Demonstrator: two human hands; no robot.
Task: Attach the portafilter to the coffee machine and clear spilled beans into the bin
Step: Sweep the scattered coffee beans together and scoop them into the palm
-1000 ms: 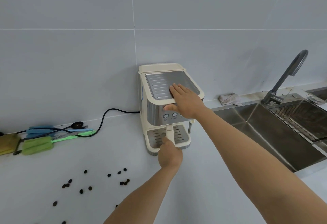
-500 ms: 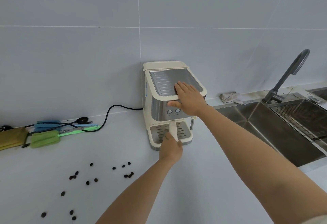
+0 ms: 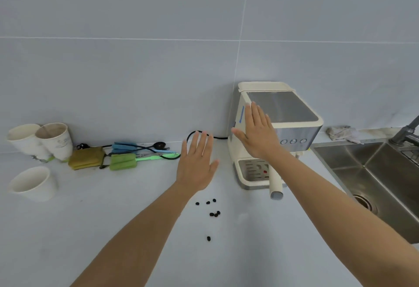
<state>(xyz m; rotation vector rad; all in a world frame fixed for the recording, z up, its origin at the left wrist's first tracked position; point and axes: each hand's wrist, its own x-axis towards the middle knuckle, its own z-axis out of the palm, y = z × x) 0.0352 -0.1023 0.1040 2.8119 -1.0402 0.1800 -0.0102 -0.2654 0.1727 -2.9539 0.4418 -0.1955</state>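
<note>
Machine (image 3: 292, 128): cream and steel, far right on bench (image 3: 68, 230), beside sink (image 3: 371, 173).
Right hand (image 3: 257, 135): fingers spread flat, empty, over machine's left front corner.
Left hand (image 3: 196, 166): fingers wide, empty, above bench.
Portafilter (image 3: 275, 184): handle sticks out toward viewer from under machine.
Beans (image 3: 212, 213): scattered just near of left hand.

Kitchen, pretty clearly. Pale worktop (image 3: 68, 230) running along a wall of big grey tiles (image 3: 136, 71), stainless sink (image 3: 371, 173) sunk into the right end with a dark tap (image 3: 405, 132) over it and a crumpled rag (image 3: 343, 133) at its back edge. Cream espresso machine (image 3: 278, 114) plugged in against the wall. Paper cups (image 3: 38, 141), sponges (image 3: 87, 157) and bottle brushes (image 3: 123, 161) lined up along the back-left edge, plus stray coffee beans (image 3: 214, 213) near the front. Looks lived-in, not showroom.
</note>
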